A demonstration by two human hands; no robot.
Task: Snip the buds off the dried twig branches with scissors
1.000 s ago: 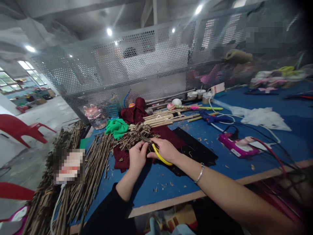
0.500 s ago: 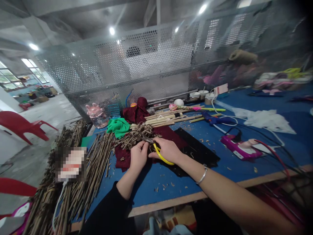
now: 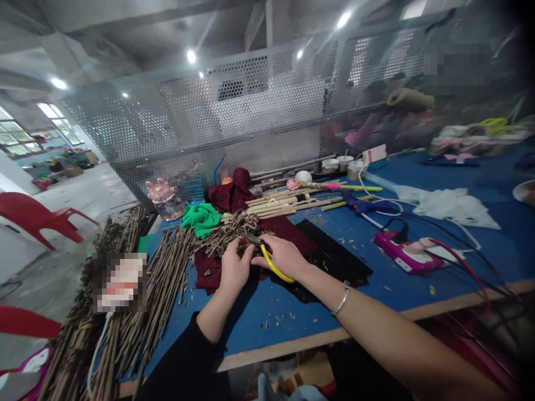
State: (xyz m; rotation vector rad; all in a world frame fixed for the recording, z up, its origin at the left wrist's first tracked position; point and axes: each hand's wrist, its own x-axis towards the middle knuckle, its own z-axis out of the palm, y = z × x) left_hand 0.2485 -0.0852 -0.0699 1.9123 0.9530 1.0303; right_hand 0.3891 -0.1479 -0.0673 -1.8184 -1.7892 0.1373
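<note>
My right hand [image 3: 284, 256] grips a pair of scissors [image 3: 275, 267] with yellow handles, its blades pointing left into a heap of dried stalks [image 3: 234, 229]. Close beside the blades, my left hand [image 3: 234, 264] has its fingers bent at the near edge of the heap; they seem to pinch a piece, too hidden to name. Under the heap and hands lies a dark red cloth [image 3: 207, 273], with a black sheet [image 3: 334, 262] to its right. A bunch of long dry stems [image 3: 161, 289] lies left of my left hand.
Behind the heap are a green cloth [image 3: 201, 219], pale sticks [image 3: 273, 206] and a pink-lidded jar [image 3: 164, 197]. To the right lie a blue glue gun [image 3: 368, 204], a purple power strip [image 3: 405, 253] with cables and white plastic [image 3: 460, 206]. A perforated metal screen [image 3: 167, 122] borders the back.
The view has shifted slightly. Both hands and the scissors stay at nearly the same place by the heap. A round rim has come into view at the far right edge.
</note>
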